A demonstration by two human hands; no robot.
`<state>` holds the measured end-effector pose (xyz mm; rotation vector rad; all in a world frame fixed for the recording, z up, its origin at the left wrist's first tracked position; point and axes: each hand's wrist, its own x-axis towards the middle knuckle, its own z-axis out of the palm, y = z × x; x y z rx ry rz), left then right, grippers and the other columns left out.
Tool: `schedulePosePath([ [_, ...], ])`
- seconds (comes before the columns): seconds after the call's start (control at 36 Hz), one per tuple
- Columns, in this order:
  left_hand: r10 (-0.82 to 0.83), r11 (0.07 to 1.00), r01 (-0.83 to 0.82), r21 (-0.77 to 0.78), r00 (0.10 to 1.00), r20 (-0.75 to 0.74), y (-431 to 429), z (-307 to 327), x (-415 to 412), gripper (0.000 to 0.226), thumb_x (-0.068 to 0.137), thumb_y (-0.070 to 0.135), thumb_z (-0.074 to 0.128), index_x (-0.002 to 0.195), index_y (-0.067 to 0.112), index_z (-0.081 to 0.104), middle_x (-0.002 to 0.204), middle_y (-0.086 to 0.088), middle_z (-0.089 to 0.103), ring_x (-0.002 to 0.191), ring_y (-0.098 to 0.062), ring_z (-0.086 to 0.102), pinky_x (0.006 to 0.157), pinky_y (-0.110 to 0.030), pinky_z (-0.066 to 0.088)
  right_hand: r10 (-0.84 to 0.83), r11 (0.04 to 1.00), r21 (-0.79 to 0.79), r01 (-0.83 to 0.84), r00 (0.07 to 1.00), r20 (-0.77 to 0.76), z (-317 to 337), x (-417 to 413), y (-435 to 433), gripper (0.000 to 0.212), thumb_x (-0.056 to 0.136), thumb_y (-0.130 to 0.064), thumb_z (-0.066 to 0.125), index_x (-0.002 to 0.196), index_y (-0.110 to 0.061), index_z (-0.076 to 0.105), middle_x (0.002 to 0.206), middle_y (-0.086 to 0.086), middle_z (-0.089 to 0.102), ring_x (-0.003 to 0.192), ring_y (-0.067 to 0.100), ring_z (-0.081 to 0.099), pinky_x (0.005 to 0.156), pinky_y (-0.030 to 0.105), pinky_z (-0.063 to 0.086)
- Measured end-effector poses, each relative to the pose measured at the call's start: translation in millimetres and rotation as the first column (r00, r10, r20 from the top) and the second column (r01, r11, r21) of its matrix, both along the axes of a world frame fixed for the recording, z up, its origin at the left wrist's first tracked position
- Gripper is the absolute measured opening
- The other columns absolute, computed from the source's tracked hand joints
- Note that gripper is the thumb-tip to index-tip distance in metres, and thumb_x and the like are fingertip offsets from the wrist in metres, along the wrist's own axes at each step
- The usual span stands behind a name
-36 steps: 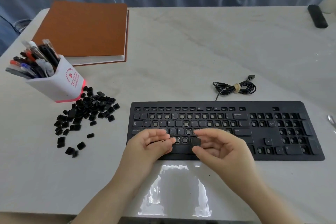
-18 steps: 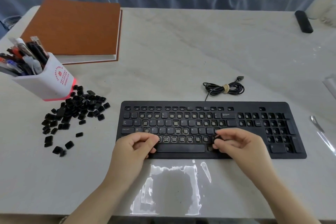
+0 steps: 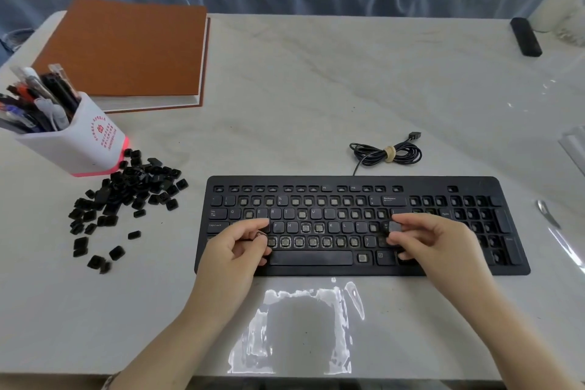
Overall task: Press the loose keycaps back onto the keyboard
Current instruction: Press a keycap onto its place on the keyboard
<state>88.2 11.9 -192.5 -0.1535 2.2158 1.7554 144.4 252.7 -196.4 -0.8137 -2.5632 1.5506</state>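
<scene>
The right hand (image 3: 433, 244) pinches a keycap (image 3: 394, 226) over the keyboard (image 3: 364, 267), right of its letter keys. The left hand (image 3: 235, 250) curls round a small piece (image 3: 259, 234) at the keyboard's left end. A pile of keycaps (image 3: 126, 196) lies left on the desk (image 3: 316, 89).

left hand (image 3: 235, 247) sits over the keyboard's (image 3: 364, 269) lower left corner, fingers curled in, can't tell if it's holding anything. right hand (image 3: 433, 244) is over its right-middle keys, thumb and fingertips pinching a keycap (image 3: 394, 226).
</scene>
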Motion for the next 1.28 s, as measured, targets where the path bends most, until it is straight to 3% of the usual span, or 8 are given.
schedulePosePath([
  [0.11,-0.014,1.0,0.014,-0.017,1.0,0.0,-0.9,-2.2,0.5,0.026,0.087,-0.002,0.059,0.092,0.022,0.068,0.07,0.005,0.068,0.068,-0.004,0.065,0.069,-0.015,0.051,0.103,0.977,0.188,-0.104,0.995,0.015,-1.7,-6.6,5.7,0.027,0.077,-0.01,0.073,0.083,-0.034,0.064,0.067,-0.012,0.066,0.064,-0.004,0.059,0.065,-0.002,0.037],
  [0.19,-0.013,0.998,0.013,-0.054,1.0,0.0,-2.0,-3.8,0.3,0.026,0.084,0.004,0.065,0.09,0.028,0.068,0.075,-0.011,0.069,0.074,-0.014,0.067,0.074,-0.014,0.048,0.145,0.956,0.255,-0.142,0.989,0.009,-1.9,-13.0,7.4,0.021,0.077,-0.012,0.073,0.089,-0.028,0.067,0.071,-0.013,0.062,0.065,-0.002,0.056,0.063,-0.003,0.035],
  [0.33,-0.037,0.995,0.037,-0.091,0.999,0.005,-3.3,-5.2,0.9,0.028,0.081,0.009,0.071,0.093,0.034,0.068,0.063,0.005,0.064,0.067,0.002,0.06,0.063,0.0,0.038,0.26,0.907,0.352,-0.232,0.965,-0.033,-7.2,-23.6,10.0,0.019,0.073,-0.009,0.076,0.088,-0.019,0.072,0.081,-0.012,0.058,0.076,-0.009,0.052,0.069,-0.001,0.034],
  [0.47,-0.033,0.996,0.034,-0.083,0.999,0.013,-4.1,-5.0,1.0,0.028,0.081,0.009,0.071,0.092,0.035,0.067,0.06,0.011,0.066,0.07,-0.001,0.063,0.062,0.0,0.038,0.275,0.908,0.322,-0.27,0.961,0.029,-17.0,-23.6,8.7,0.018,0.073,-0.013,0.077,0.087,-0.024,0.073,0.082,-0.013,0.054,0.073,0.0,0.052,0.067,-0.002,0.03],
  [0.58,-0.024,0.996,0.025,-0.09,1.0,0.01,-3.6,-5.1,-0.1,0.028,0.081,0.009,0.071,0.091,0.035,0.068,0.061,0.006,0.066,0.072,-0.005,0.064,0.061,0.001,0.038,0.234,0.933,0.281,-0.227,0.972,0.008,-21.6,-22.9,8.5,0.021,0.072,-0.013,0.077,0.081,-0.03,0.07,0.081,-0.012,0.054,0.076,0.003,0.051,0.066,-0.002,0.03],
  [0.72,-0.029,0.995,0.03,-0.1,1.0,0.01,-3.0,-6.2,0.1,0.025,0.081,0.011,0.071,0.093,0.032,0.068,0.07,0.003,0.067,0.071,0.0,0.062,0.061,0.002,0.037,0.229,0.938,0.261,-0.227,0.973,0.02,-24.4,-22.3,9.4,0.02,0.072,-0.013,0.077,0.085,-0.028,0.073,0.082,-0.012,0.054,0.074,0.003,0.049,0.065,-0.001,0.03],
  [1.17,-0.074,0.993,0.073,-0.092,0.997,-0.01,2.8,-11.9,0.4,0.022,0.08,0.006,0.071,0.091,0.026,0.068,0.081,-0.003,0.068,0.073,-0.007,0.065,0.069,-0.003,0.043,0.221,0.951,0.225,-0.213,0.975,-0.007,-25.8,-24.6,10.1,0.02,0.07,-0.013,0.078,0.086,-0.025,0.074,0.081,-0.012,0.054,0.073,0.005,0.05,0.068,0.001,0.033],
  [1.28,-0.088,0.99,0.086,-0.108,0.996,-0.017,4.4,-12.3,0.7,0.022,0.079,0.006,0.072,0.09,0.024,0.068,0.08,-0.005,0.068,0.069,-0.002,0.062,0.067,-0.002,0.042,0.241,0.923,0.323,-0.211,0.969,-0.055,-34.2,-19.3,9.0,0.019,0.073,-0.013,0.077,0.09,-0.022,0.076,0.081,-0.012,0.053,0.076,0.005,0.05,0.07,0.0,0.032],
])
